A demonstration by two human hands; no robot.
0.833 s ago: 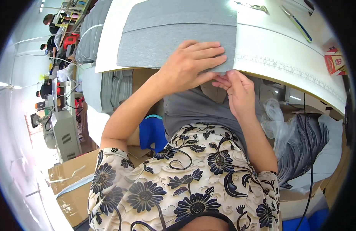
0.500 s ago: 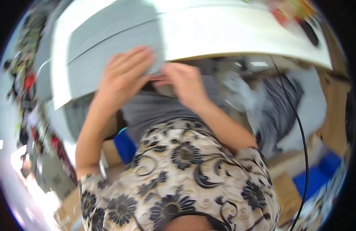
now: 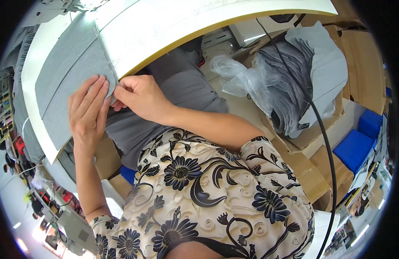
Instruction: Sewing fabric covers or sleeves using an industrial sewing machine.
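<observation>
I am watching the left hand [image 3: 88, 110], fingers nearly together, resting on grey fabric [image 3: 74, 60] stretching ahead-left, the right hand [image 3: 141, 97] pinching its near corner.

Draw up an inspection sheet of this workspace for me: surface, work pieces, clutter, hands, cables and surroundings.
Surface: white table with a yellowish edge.
Job's things: a grey fabric panel lies on the table, a dark line running across it.
Clutter: a clear plastic bag beside a pile of grey fabric pieces, beyond the table's near edge.
Hands: left hand laid on the panel; right hand at the panel's near corner, its grip partly hidden.
Cables: a black cable passes across the pile in this view.
Surroundings: cardboard boxes and blue items at the right.
</observation>
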